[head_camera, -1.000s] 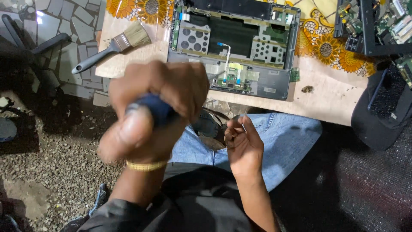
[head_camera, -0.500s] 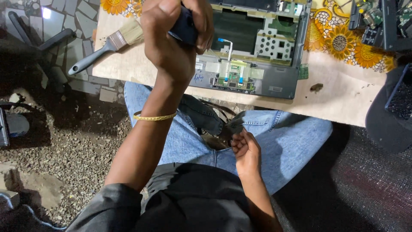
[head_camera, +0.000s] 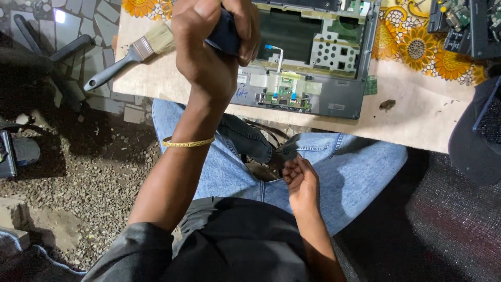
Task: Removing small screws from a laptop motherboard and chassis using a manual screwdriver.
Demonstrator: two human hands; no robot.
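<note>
My left hand [head_camera: 211,52] is raised over the low table and closed around a dark blue tool handle [head_camera: 225,35]; the tool's tip is hidden behind the hand. Just beyond it lies an opened laptop chassis [head_camera: 334,99], grey, with a bare metal frame and small ribbon cables showing. My right hand [head_camera: 301,180] rests over my lap on the blue jeans, fingers curled together. Whether something small sits between those fingers does not show. A gold bangle [head_camera: 188,142] circles my left wrist.
A paint brush [head_camera: 130,55] with a grey handle overhangs the table's left edge. The table [head_camera: 417,128] carries a sunflower-patterned cloth [head_camera: 417,49], circuit boards [head_camera: 459,18] at top right and a small dark scrap [head_camera: 387,104]. Gravel floor and a sandal [head_camera: 15,154] lie left.
My left hand has carried the blue handle from close to the camera up and forward over the laptop chassis. The right hand has stayed at my lap.
</note>
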